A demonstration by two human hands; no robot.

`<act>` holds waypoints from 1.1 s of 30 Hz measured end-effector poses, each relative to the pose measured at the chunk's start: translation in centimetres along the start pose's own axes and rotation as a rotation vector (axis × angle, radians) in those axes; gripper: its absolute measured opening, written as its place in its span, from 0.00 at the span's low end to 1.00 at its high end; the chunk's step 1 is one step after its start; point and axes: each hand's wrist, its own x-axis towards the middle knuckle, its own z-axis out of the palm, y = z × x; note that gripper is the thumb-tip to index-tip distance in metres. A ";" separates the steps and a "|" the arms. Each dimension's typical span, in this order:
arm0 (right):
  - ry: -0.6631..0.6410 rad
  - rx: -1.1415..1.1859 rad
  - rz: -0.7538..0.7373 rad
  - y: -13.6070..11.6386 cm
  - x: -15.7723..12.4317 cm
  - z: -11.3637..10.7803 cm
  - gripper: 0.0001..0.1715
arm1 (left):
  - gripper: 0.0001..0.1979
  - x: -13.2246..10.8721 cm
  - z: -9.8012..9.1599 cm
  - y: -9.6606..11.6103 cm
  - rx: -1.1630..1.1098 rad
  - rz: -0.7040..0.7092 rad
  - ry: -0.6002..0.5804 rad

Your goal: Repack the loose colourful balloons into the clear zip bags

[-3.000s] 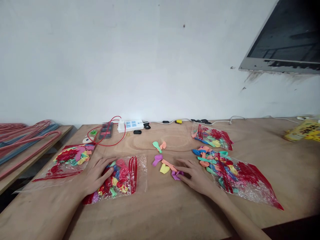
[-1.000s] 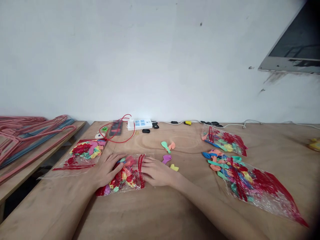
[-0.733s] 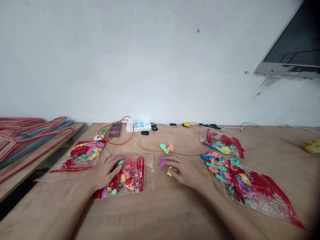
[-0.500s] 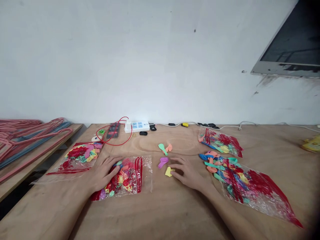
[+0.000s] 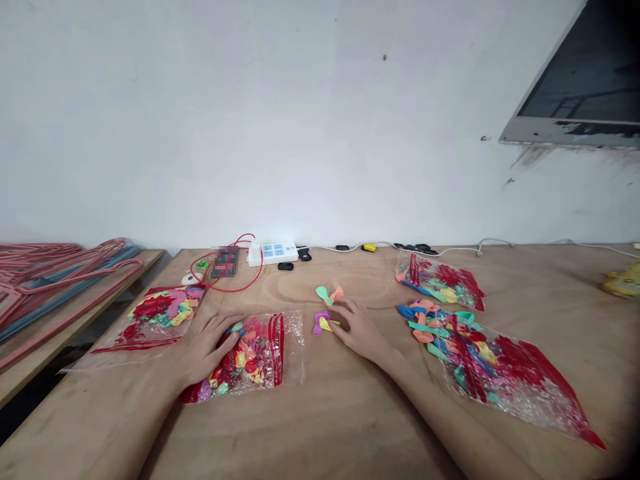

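Note:
My left hand [image 5: 207,350] lies with spread fingers over a clear, red-printed bag of balloons [image 5: 250,360], covering its left part. My right hand [image 5: 363,333] hovers low over the tabletop, fingers apart, its fingertips touching a yellow balloon [image 5: 327,325]. That balloon overlaps a purple balloon [image 5: 317,327]. Just behind them lie a green balloon [image 5: 323,294] and an orange balloon [image 5: 337,293], the latter close to my right fingers.
An open bag [image 5: 515,380] spills balloons [image 5: 425,320] on the right; another bag [image 5: 445,283] lies behind it. At left are a balloon bag [image 5: 165,310] and hangers [image 5: 65,280] on a separate surface. A power strip [image 5: 273,253] with a red cable stands near the wall.
My right hand has moved away from me and slightly left, shifting the yellow balloon onto the purple one. My left hand stays on the bag.

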 end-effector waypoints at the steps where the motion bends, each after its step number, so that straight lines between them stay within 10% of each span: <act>1: -0.008 -0.016 -0.005 0.2 0.2 0.3 0.18 | 0.23 0.0 0.0 0.0 0.003 -0.002 0.002; 33: -0.045 0.236 0.065 -1.4 3.6 1.4 0.08 | 0.23 0.0 0.2 0.0 -0.035 -0.005 0.001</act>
